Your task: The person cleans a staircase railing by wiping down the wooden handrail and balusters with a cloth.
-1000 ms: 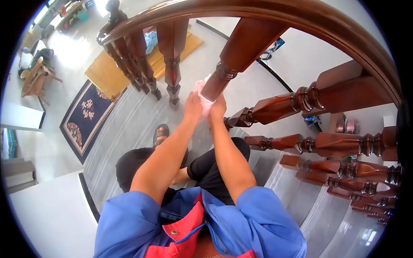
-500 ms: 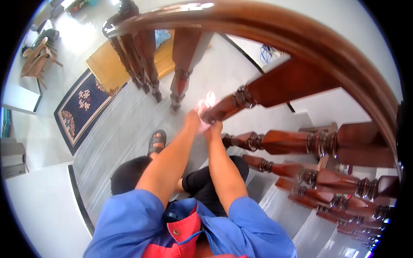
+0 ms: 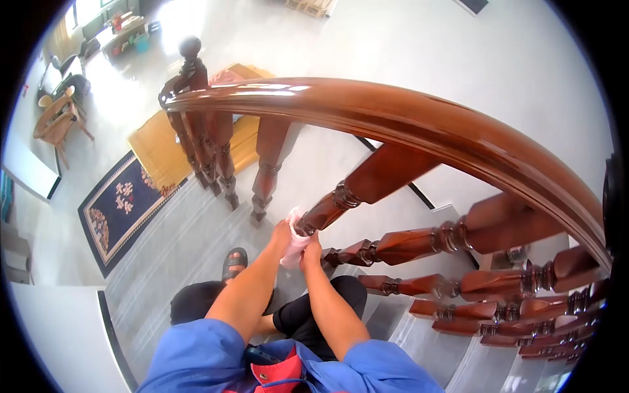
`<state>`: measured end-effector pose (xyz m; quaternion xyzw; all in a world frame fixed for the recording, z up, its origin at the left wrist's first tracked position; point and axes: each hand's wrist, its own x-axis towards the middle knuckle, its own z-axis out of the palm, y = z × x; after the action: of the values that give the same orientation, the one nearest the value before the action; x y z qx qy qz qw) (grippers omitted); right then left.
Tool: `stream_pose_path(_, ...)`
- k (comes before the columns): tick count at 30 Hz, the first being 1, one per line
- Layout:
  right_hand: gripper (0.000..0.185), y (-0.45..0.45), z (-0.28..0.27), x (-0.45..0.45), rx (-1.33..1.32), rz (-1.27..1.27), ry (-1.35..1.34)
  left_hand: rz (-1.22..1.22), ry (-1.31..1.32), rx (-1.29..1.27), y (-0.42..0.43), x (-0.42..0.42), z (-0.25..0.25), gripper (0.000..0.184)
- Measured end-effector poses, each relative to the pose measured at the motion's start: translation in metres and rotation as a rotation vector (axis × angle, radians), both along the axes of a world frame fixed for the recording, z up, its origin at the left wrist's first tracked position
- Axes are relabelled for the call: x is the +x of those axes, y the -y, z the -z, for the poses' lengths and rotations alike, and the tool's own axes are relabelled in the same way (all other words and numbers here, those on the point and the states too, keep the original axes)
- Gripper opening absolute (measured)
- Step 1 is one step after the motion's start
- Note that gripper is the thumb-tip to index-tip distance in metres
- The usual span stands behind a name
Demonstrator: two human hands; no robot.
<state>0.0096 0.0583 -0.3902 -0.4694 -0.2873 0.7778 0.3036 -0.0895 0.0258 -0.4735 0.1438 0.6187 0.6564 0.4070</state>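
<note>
At the foot of a dark wooden baluster (image 3: 360, 187), the left hand (image 3: 282, 237) and the right hand (image 3: 312, 251) grasp a pink cloth (image 3: 298, 243) around it. Wiping seems in hand; the next stroke would call for even pressure.

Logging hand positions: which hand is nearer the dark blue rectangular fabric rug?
Left. The left hand is on the side of the crumpled pink cloth towards the rug; the right hand is on its far side. Neither touches the rug.
</note>
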Motion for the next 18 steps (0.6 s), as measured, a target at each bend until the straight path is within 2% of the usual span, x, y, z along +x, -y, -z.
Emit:
stream_pose_path(2, 0.041, 0.007, -0.006, 0.014, -0.117, -0.039, -0.151, -0.202, 0.202, -0.044, 0.006, 0.002, -0.024, 0.038)
stream_pose_path(3, 0.041, 0.013, -0.008, 0.024, -0.105, -0.036, -0.165, -0.248, 0.177, -0.106, 0.02, 0.011, -0.09, 0.039)
stream_pose_path(4, 0.039, 0.02, -0.012, 0.036, 0.05, -0.14, -0.126, -0.244, 0.166, -0.095, 0.021, 0.013, -0.091, 0.039)
stream_pose_path(5, 0.037, 0.027, -0.019, 0.045, 0.205, -0.242, -0.084, -0.285, 0.015, -0.203, 0.024, 0.018, -0.086, 0.04)
stream_pose_path(6, 0.037, 0.032, -0.032, 0.052, 0.217, -0.235, -0.095, -0.327, -0.138, -0.309, 0.025, 0.021, -0.087, 0.042)
stream_pose_path(7, 0.036, 0.039, -0.049, 0.06, 0.409, -0.306, 0.171, -0.359, -0.279, -0.377, 0.033, 0.029, -0.119, 0.046)
stream_pose_path(8, 0.034, 0.047, -0.07, 0.065, 0.596, -0.367, 0.443, -0.356, -0.294, -0.361, 0.035, 0.029, -0.129, 0.046)
stream_pose_path(10, 0.033, 0.064, -0.111, 0.071, 0.717, -0.263, 0.464, -0.381, -0.364, -0.396, 0.037, 0.032, -0.146, 0.048)
stream_pose_path(12, 0.035, 0.073, -0.146, 0.084, 0.825, -0.177, 0.365, -0.425, -0.438, -0.32, 0.047, 0.048, -0.212, 0.048)
stream_pose_path(13, 0.038, 0.074, -0.157, 0.089, 0.862, -0.102, 0.21, -0.427, -0.446, -0.288, 0.05, 0.055, -0.241, 0.047)
stream_pose_path(16, 0.039, 0.081, -0.234, 0.111, 0.977, 0.011, 0.096, -0.433, -0.524, -0.11, 0.054, 0.076, -0.29, 0.043)
stream_pose_path(18, 0.04, 0.076, -0.286, 0.13, 1.136, 0.084, 0.232, -0.338, -0.292, 0.313, 0.061, 0.091, -0.326, 0.038)
